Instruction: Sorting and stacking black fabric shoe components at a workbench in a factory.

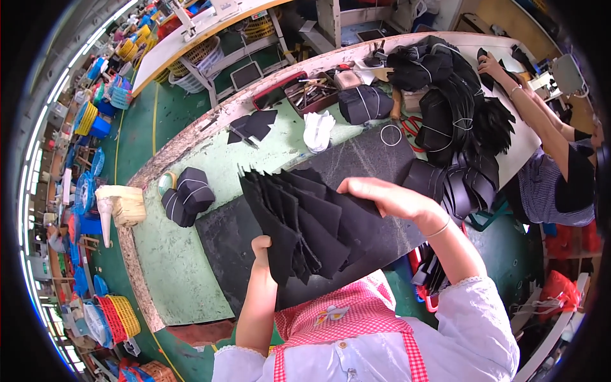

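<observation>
A fanned stack of black fabric pieces (324, 219) is held up over the black mat (375, 153) on the table. My left hand (261, 249) grips the stack's left side; its thumb shows and its fingers are hidden behind the fabric. At the other end, my right hand (398, 200) holds the right edge of the pieces, fingertips over the top. Between the hands the layers spread apart like pleats.
Tied black bundles (194, 191) sit left on the green tabletop (172, 274); a tool tray (312, 95), white cloth (318, 130) and red-handled scissors (412, 130) lie beyond. Far right, a large heap of black pieces (439, 83) stands near a co-worker's arms (534, 111).
</observation>
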